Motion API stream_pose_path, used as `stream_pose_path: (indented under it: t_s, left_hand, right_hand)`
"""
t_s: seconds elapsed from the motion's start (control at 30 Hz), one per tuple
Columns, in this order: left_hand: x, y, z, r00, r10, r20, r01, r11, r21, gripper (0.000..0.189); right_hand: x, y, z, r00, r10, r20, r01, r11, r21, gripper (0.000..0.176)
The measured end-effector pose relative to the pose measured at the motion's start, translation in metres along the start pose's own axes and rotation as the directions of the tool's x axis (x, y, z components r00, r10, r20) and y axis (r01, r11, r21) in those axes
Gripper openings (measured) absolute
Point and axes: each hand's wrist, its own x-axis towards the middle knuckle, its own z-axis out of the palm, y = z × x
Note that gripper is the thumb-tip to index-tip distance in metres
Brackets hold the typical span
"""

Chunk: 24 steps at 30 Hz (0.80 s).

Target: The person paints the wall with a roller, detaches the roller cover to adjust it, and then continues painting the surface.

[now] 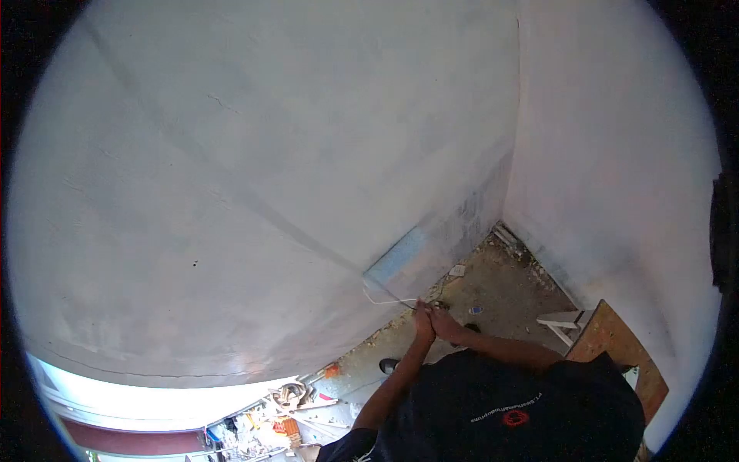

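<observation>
I see both hands close together, low in the middle of the view. The left hand (pixel 422 322) and the right hand (pixel 447 324) touch each other, and their fingers are wrapped tight around the thin handle of a paint roller (pixel 396 259). The roller lies flat against the big wall (pixel 231 169), low down and up to the left of the hands. To its right is the corner (pixel 514 154), where the big wall meets the side wall (pixel 616 154); the roller is near that edge but not on it. There is lots of bare wall above and to the left of the roller. Below the hands is a rough floor (pixel 500 289) with small bits on it. A white frame (pixel 566 320) and a brown board (pixel 616 339) sit by the side wall, on the right of the arms. A dark shoe (pixel 389 365) stands on the floor under the left arm, and a pile of junk (pixel 277 420) lies further left.
</observation>
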Motion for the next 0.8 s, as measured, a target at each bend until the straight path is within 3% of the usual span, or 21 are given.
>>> stream_pose_path:
  t_s: [0.1,0.2,0.3,0.4,0.5,0.6,0.7,0.8]
  left_hand:
    - [-0.020,0.016,0.007,0.961,0.222,0.165,-0.230,0.973,0.032,0.036]
    - [-0.036,0.043,0.025,0.954,0.270,0.134,-0.273,0.962,0.004,0.035]
    - [-0.028,0.046,0.016,0.942,0.262,0.210,-0.292,0.948,0.127,0.031]
    - [-0.016,0.023,0.009,0.997,0.030,0.075,-0.031,0.999,0.015,0.030]
    - [-0.010,0.017,0.003,0.998,-0.035,0.057,0.032,0.998,0.047,0.037]
    - [0.002,0.011,-0.002,0.999,-0.018,0.044,0.020,0.999,-0.033,0.029]
    - [-0.019,0.024,0.009,0.995,0.098,0.036,-0.101,0.991,0.093,0.028]
    - [-0.029,0.028,0.019,0.981,0.178,0.077,-0.184,0.978,0.094,0.029]
  right_hand:
    - [0.003,-0.021,-0.010,0.978,0.208,0.036,-0.205,0.902,0.379,0.038]
    - [0.007,-0.052,-0.041,0.998,-0.041,-0.048,0.052,0.964,0.262,0.038]
    - [0.016,-0.053,-0.034,0.971,-0.040,-0.235,0.145,0.881,0.451,0.034]
    - [0.007,-0.057,-0.042,0.995,0.059,-0.086,-0.005,0.851,0.525,0.039]
    - [0.013,0.035,0.044,0.976,0.015,0.218,-0.009,1.000,-0.028,0.040]
    - [0.005,-0.018,-0.005,0.983,-0.106,-0.149,0.117,0.991,0.068,0.030]
    - [0.006,-0.024,-0.005,0.987,0.160,0.008,-0.153,0.923,0.353,0.032]
    - [0.007,-0.020,-0.001,0.981,0.063,-0.182,-0.015,0.966,0.257,0.033]
